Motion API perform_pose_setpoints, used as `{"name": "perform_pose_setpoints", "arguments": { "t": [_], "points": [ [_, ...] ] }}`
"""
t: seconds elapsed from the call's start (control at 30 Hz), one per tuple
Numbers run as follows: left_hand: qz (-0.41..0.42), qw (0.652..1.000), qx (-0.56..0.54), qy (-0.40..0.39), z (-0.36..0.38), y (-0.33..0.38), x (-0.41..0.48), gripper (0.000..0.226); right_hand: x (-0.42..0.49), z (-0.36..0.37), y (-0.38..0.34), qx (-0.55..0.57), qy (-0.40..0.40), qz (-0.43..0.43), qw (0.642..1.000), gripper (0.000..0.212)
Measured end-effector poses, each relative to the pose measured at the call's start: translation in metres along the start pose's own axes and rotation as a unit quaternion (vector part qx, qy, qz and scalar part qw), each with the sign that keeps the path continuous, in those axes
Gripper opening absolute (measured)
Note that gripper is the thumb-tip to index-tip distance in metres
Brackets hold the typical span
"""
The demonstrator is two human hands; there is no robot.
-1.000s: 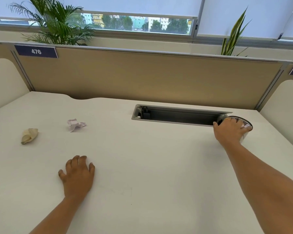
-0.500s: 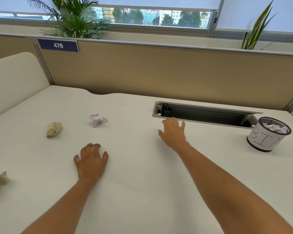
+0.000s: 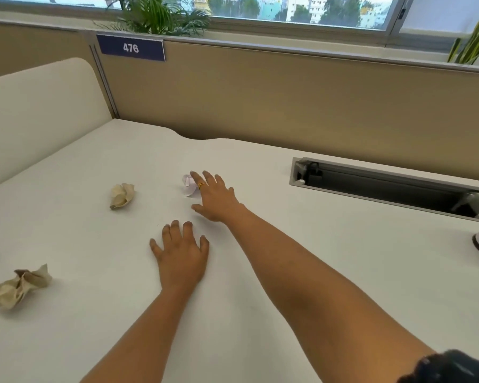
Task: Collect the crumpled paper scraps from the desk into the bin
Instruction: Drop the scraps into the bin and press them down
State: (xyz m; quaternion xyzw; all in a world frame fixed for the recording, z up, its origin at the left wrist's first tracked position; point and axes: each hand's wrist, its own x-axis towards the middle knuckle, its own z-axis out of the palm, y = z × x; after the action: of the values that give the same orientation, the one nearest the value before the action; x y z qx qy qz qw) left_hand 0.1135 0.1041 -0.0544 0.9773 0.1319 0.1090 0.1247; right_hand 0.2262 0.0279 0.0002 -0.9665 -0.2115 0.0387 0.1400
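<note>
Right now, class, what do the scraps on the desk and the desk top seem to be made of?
Two tan scraps: likely matte brown paper, sharply creased. The pale scrap by the right hand: thin white paper, crumpled. Desk top: smooth off-white, probably laminate; the core is hidden.

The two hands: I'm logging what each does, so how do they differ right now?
The right hand is stretched forward, fingers spread, over the white scrap; the left hand lies flat on the desk, nearer the body, with no scrap close by. The right hand wears a gold ring; the left shows none. Both are open and hold nothing.
</note>
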Motion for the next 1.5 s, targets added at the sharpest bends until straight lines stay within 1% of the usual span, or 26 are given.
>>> {"name": "perform_pose_setpoints", "arguments": {
  "t": [0.1, 0.23, 0.3, 0.5, 0.6, 0.7, 0.8, 0.93, 1.0, 1.07, 1.17, 1.27, 1.33, 1.4, 1.5],
  "points": [
    [0.001, 1.000, 0.002, -0.005, 0.002, -0.001, 0.000, 0.045, 0.018, 0.009, -0.010, 0.009, -0.012, 0.017, 1.000, 0.081],
    [0.000, 1.000, 0.014, -0.010, 0.002, -0.002, 0.003, 0.045, 0.038, 0.015, -0.013, -0.004, -0.030, 0.031, 0.999, 0.077],
    [-0.002, 1.000, 0.010, -0.011, 0.002, -0.002, 0.004, 0.045, 0.044, 0.019, -0.014, -0.004, -0.032, 0.021, 0.999, 0.071],
    [-0.004, 1.000, 0.008, -0.019, 0.003, -0.004, 0.006, 0.045, 0.041, 0.027, -0.017, 0.007, 0.011, -0.002, 1.000, 0.046],
    [-0.005, 1.000, 0.008, -0.021, 0.003, -0.004, 0.006, 0.045, 0.033, 0.029, -0.013, 0.015, 0.044, -0.021, 0.999, 0.033],
    [-0.008, 1.000, 0.013, -0.023, 0.001, -0.004, 0.007, 0.045, 0.020, 0.029, -0.009, 0.031, 0.064, -0.024, 0.997, 0.026],
    [-0.006, 0.999, 0.019, -0.028, -0.001, -0.002, 0.007, 0.045, 0.001, 0.025, -0.005, 0.058, 0.075, -0.021, 0.995, 0.024],
    [-0.005, 0.999, 0.011, -0.034, -0.005, -0.006, 0.004, 0.046, -0.030, 0.021, 0.005, 0.084, 0.067, -0.013, 0.994, 0.021],
    [-0.005, 0.999, 0.006, -0.036, -0.007, -0.008, 0.002, 0.046, -0.047, 0.017, 0.011, 0.099, 0.066, 0.000, 0.993, 0.015],
    [-0.001, 0.999, 0.005, -0.035, -0.009, -0.006, -0.001, 0.044, -0.066, 0.013, 0.020, 0.126, 0.065, 0.009, 0.990, 0.018],
    [0.017, 0.999, 0.001, -0.032, -0.011, 0.004, -0.011, 0.040, -0.095, 0.004, 0.038, 0.157, 0.068, 0.024, 0.985, 0.022],
    [0.055, 0.998, -0.009, -0.033, -0.010, 0.021, -0.022, 0.037, -0.123, -0.012, 0.058, 0.169, 0.089, 0.047, 0.981, 0.019],
    [0.082, 0.996, -0.016, -0.044, -0.009, 0.039, -0.030, 0.036, -0.142, -0.027, 0.072, 0.208, 0.107, 0.069, 0.970, 0.020],
    [0.111, 0.992, -0.030, -0.056, -0.007, 0.062, -0.039, 0.035, -0.162, -0.043, 0.088, 0.226, 0.136, 0.090, 0.960, 0.022],
    [0.156, 0.983, -0.057, -0.075, -0.003, 0.102, -0.056, 0.035, -0.195, -0.066, 0.124, 0.197, 0.194, 0.146, 0.950, 0.020]
  ]
}}
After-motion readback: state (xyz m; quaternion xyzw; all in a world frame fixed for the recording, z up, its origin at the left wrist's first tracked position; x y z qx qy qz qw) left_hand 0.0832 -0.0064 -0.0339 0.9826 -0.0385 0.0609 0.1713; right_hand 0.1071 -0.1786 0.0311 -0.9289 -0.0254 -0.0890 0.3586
